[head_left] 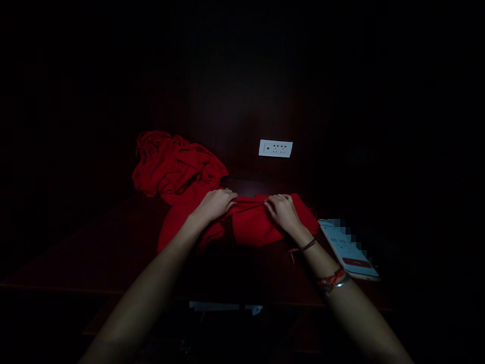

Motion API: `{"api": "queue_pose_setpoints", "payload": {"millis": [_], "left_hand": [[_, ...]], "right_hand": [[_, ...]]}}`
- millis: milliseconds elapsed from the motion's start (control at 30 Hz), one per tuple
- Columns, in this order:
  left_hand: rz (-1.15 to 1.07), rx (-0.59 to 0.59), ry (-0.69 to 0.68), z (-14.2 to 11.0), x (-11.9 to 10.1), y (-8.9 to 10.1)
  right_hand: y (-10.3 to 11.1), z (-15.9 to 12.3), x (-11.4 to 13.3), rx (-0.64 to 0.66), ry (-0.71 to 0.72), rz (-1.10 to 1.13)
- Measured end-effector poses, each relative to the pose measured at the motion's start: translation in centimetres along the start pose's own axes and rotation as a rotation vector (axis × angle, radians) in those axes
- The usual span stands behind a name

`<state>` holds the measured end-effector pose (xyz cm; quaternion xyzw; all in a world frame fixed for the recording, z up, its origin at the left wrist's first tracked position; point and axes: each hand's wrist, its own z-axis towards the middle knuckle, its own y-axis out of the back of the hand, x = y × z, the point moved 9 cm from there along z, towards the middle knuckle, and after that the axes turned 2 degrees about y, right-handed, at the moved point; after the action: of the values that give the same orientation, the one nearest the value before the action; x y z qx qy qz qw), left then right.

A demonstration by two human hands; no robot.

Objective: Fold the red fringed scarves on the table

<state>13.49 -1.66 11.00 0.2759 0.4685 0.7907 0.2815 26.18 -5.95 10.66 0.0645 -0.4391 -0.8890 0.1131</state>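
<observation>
A long red cloth with fringe at its end, like a scarf (252,230), lies across the dark table. My left hand (219,203) pinches its upper edge near the middle. A short way to the right, my right hand (282,210) grips the same edge, and the cloth is drawn fairly straight between the two. Part of the cloth hangs toward me below the hands. To the left it runs into a crumpled red heap (178,167); whether that is all one piece I cannot tell.
A lit phone (346,247) showing a timer lies right of my right wrist. A white socket plate (276,148) is on the dark wall behind. The table's front edge (159,296) runs below my hands, with pale things (214,306) on a lower level. The surroundings are very dark.
</observation>
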Motion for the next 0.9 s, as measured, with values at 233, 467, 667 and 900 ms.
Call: {"api": "queue_pose_setpoints", "payload": {"millis": [233, 467, 667, 900], "left_hand": [[0.003, 0.032, -0.104, 0.1, -2.9, -0.7], [-0.015, 0.002, -0.084, 0.0, -2.3, 0.1], [-0.030, -0.002, -0.112, 0.0, -2.7, -0.3], [-0.102, -0.059, -0.115, -0.2, -2.7, 0.8]], "right_hand": [[-0.1, -0.4, 3.8, 0.006, 0.204, 0.124], [-0.3, 0.0, 1.6, -0.012, 0.108, 0.006], [-0.1, -0.2, 1.9, 0.008, 0.120, -0.015], [-0.5, -0.1, 2.4, 0.022, 0.147, 0.012]]}}
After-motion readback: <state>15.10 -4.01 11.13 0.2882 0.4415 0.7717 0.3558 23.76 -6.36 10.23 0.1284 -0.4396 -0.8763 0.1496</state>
